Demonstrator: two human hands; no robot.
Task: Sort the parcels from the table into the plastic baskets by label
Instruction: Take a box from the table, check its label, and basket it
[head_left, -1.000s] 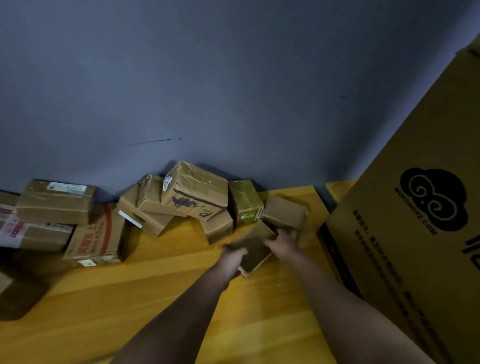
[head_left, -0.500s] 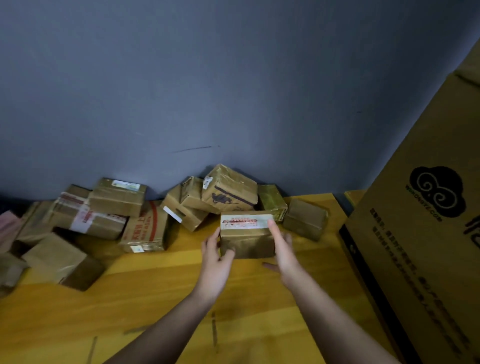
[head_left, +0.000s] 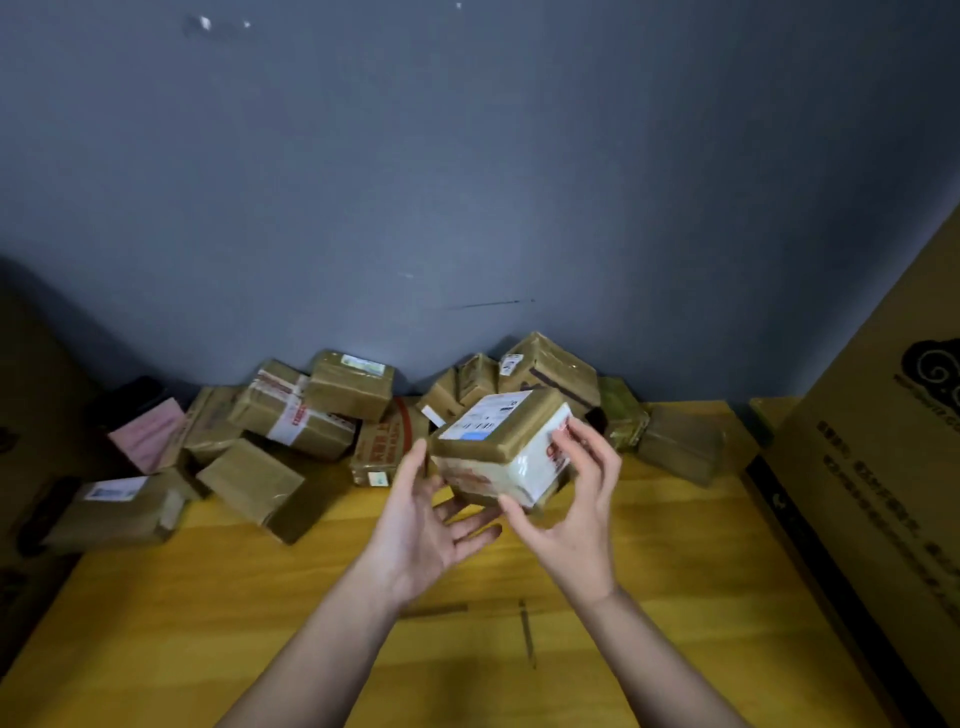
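A: Head view, what's held?
B: 1 parcel (head_left: 501, 447), tilted above the counter (head_left: 208, 623), label up. Left hand (head_left: 423, 525) cups it underneath, fingers loose; right hand (head_left: 576, 512) grips its right side.
A: Others?
B: About 12 parcels (head_left: 332, 410) piled along the wall; near counter bare; 1 large carton (head_left: 883, 467) at the right edge.

The large carton (head_left: 878, 499) at right bears a black cloud-swirl logo over lines of print too blurred to read, perhaps Chinese; the parcel labels are illegible.
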